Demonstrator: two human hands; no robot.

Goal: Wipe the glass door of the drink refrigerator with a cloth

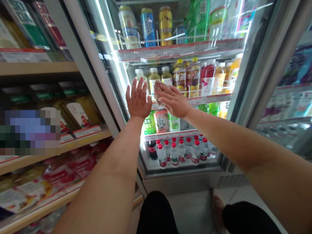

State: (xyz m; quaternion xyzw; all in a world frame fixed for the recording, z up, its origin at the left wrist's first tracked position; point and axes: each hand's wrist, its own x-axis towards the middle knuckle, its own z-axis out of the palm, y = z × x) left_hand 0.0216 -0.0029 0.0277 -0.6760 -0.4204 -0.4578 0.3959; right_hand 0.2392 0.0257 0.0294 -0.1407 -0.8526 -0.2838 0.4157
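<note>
While the left hand (139,104) splays, the straight-fingered right hand (175,101) presses a cloth (159,85)

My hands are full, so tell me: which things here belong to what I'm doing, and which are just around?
In use:
Cloth, under your right hand, at the glass door
Left hand, spread open near it

Just around:
Cans, high behind the glass
Red-capped bottles, low behind it
Yellowish bottles, left of the door
</note>
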